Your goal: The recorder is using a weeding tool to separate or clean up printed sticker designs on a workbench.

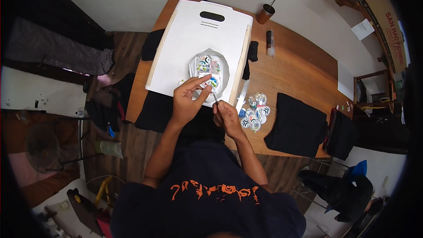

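Note:
My left hand (187, 99) is closed, with thumb and fingertips pinching a small printed piece (213, 80), white with blue, green and red; it looks like a cut-out sticker. My right hand (228, 118) grips a thin pointed tool (215, 97) whose tip reaches the lower edge of that piece. Its exact kind is too small to make out. Beneath both hands, a white board (185, 44) leans on the table with a slot near its far end. Patterned printed sheets (205, 63) lie in a greyish, rounded area of it, partly hidden by my left hand.
To the right lie a heap of cut-out printed pieces (254, 113), a ruler (242, 97) and folded black cloth (296, 125). Farther back on the wooden table (299, 66) stand a brown cup (265, 14) and a dark cylindrical container (270, 43). Cartons (385, 26) sit at upper right.

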Tool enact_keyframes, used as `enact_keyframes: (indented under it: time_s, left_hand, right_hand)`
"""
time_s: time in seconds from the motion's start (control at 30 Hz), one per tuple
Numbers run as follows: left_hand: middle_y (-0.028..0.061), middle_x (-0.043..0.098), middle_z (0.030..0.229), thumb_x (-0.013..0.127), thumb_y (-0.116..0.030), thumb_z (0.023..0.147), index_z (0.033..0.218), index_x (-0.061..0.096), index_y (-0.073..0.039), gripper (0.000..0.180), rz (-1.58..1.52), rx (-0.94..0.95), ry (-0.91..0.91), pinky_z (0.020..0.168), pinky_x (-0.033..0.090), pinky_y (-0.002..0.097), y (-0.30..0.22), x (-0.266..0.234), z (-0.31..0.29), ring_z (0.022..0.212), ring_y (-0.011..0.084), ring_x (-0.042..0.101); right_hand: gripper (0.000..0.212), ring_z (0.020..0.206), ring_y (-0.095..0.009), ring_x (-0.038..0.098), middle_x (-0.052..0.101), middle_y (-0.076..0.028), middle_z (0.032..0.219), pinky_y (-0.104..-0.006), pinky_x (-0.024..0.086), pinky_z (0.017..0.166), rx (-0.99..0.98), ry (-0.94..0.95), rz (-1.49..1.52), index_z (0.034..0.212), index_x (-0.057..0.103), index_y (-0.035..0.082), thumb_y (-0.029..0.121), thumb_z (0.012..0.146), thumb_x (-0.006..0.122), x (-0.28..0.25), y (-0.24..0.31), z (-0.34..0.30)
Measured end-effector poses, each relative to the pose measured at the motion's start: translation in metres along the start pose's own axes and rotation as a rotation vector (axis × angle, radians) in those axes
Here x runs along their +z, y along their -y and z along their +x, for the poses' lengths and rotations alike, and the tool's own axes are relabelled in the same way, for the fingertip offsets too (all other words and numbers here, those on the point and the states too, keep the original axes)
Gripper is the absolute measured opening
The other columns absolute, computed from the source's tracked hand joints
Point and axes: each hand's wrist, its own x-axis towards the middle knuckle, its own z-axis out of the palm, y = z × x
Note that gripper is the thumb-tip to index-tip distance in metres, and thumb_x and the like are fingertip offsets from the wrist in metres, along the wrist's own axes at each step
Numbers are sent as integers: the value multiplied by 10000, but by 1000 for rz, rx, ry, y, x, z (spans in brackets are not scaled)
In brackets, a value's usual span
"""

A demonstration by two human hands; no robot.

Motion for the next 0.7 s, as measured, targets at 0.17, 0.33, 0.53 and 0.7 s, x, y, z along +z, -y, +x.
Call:
enact_keyframes:
  time_s: [0.17, 0.33, 0.53, 0.7]
  left_hand:
    - [125, 657, 1031, 664, 86, 863, 1180, 647, 66, 317, 20, -13, 9, 757, 506, 215, 0, -1, -1, 858, 115, 650]
    - [128, 658, 1038, 664, 83, 864, 1179, 647, 67, 315, 41, -19, 23, 768, 504, 217, -2, -2, -3, 868, 115, 647]
    - [128, 655, 1042, 663, 82, 865, 1183, 646, 67, 318, 51, -21, 30, 783, 502, 219, -2, -3, -5, 874, 115, 645]
    - [126, 654, 1044, 663, 81, 865, 1183, 647, 64, 318, 50, -26, 32, 787, 502, 220, -4, -2, -6, 878, 115, 644]
  right_hand:
    - [389, 457, -51, 263, 323, 55, 558, -232, 225, 448, 4, 3, 11, 887, 502, 48, 381, 1057, 395, 1, -1, -1]
    - [382, 458, -49, 269, 326, 55, 560, -229, 229, 452, -6, -8, -10, 886, 503, 48, 374, 1057, 400, 1, -3, -2]
    - [374, 461, -45, 280, 335, 55, 563, -225, 237, 455, 19, -17, -15, 878, 502, 45, 359, 1058, 406, 2, -1, -5]
    - [371, 462, -42, 283, 340, 54, 563, -224, 242, 455, 29, -12, -17, 873, 501, 44, 350, 1059, 408, 1, -2, -6]
